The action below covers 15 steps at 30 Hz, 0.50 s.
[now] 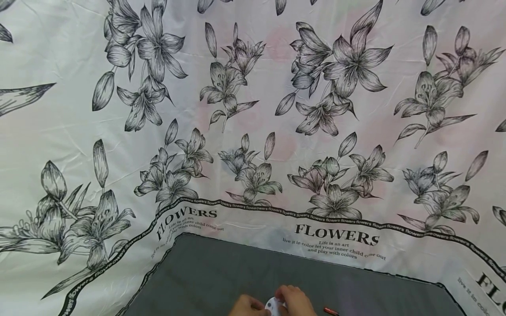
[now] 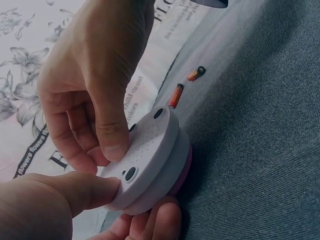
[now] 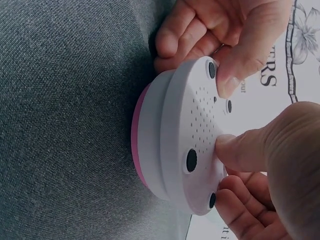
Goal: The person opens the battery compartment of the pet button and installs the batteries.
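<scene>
A round white device (image 1: 271,303) with a pink rim at its far side stands tilted on the grey cloth. Its face, with small holes and dark round pads, shows in the right wrist view. My left hand (image 1: 248,304) grips its edge, the thumb (image 2: 102,192) on the face and the fingers curled beneath. From the opposite side my right hand (image 1: 294,302) holds the device; its thumb (image 3: 245,150) presses the face and its fingers bend at the edge. In the left wrist view, two orange-and-black batteries (image 2: 176,96) lie just beyond the device.
Grey cloth (image 1: 237,267) covers the surface under the hands. White flower-printed sheeting (image 1: 269,123) rises behind and at the sides, with a black lettered band near its foot. A dark rounded object (image 2: 212,2) is cut off at the top of the left wrist view.
</scene>
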Each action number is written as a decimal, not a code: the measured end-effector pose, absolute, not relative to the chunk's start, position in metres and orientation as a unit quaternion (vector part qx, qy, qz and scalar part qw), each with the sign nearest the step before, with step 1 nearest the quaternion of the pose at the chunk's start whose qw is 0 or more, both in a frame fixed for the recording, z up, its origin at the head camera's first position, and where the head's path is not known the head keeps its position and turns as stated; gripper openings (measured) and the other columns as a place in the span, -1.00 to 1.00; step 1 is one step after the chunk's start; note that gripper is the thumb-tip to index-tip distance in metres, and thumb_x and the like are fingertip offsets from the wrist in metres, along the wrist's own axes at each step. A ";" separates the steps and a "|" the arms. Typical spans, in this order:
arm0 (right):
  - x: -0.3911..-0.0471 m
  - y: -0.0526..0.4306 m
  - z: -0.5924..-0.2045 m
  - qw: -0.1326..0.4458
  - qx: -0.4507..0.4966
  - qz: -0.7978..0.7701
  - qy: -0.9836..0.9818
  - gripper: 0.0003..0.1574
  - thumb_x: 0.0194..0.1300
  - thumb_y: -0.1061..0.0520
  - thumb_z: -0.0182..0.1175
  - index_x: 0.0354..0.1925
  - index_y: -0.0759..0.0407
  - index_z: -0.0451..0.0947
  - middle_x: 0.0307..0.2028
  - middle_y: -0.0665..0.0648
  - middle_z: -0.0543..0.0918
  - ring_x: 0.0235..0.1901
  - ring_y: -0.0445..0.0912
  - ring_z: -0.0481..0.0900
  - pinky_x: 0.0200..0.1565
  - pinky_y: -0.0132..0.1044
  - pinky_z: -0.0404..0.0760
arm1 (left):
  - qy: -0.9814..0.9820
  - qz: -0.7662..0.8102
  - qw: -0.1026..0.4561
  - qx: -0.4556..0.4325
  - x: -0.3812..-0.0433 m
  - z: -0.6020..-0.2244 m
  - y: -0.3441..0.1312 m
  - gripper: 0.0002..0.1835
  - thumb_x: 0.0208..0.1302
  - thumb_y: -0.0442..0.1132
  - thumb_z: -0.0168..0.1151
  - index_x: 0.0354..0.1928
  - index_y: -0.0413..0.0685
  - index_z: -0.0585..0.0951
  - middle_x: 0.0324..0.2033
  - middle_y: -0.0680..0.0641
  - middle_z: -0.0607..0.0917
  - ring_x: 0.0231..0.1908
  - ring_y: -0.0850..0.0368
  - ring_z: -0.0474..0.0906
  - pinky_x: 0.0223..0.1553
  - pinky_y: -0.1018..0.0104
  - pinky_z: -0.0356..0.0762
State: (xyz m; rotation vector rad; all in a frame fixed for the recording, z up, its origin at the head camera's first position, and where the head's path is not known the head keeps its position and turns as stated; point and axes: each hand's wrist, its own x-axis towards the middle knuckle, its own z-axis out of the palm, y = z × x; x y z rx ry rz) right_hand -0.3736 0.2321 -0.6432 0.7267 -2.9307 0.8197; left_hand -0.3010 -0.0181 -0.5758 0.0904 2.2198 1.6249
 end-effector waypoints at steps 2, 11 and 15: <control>-0.374 0.232 -0.644 0.010 0.232 0.257 -0.938 -0.72 0.27 0.10 0.55 -0.11 -0.15 0.68 -0.28 -0.27 0.61 -0.30 -0.38 0.49 -0.29 -0.27 0.54 | 0.787 0.584 0.199 0.033 -0.306 -0.584 -0.019 -0.80 0.40 -0.16 0.47 -0.20 -0.18 0.80 -0.37 -0.07 0.81 -0.33 0.10 0.76 -0.25 0.14 0.72; -0.373 0.231 -0.646 0.020 0.235 0.251 -0.939 -0.71 0.24 0.13 0.54 -0.11 -0.15 0.72 -0.29 -0.28 0.56 -0.32 -0.39 0.43 -0.31 -0.30 0.50 | 0.797 0.568 0.202 0.027 -0.311 -0.591 -0.018 -0.79 0.38 -0.12 0.50 -0.22 -0.15 0.81 -0.38 -0.05 0.82 -0.34 0.10 0.75 -0.26 0.16 0.71; -0.375 0.233 -0.645 0.012 0.245 0.251 -0.936 -0.76 0.27 0.13 0.53 -0.12 -0.15 0.78 -0.30 -0.25 0.56 -0.32 -0.36 0.43 -0.31 -0.29 0.49 | 0.804 0.561 0.195 0.023 -0.309 -0.588 -0.017 -0.78 0.39 -0.13 0.48 -0.23 -0.18 0.81 -0.39 -0.07 0.80 -0.36 0.08 0.74 -0.25 0.09 0.71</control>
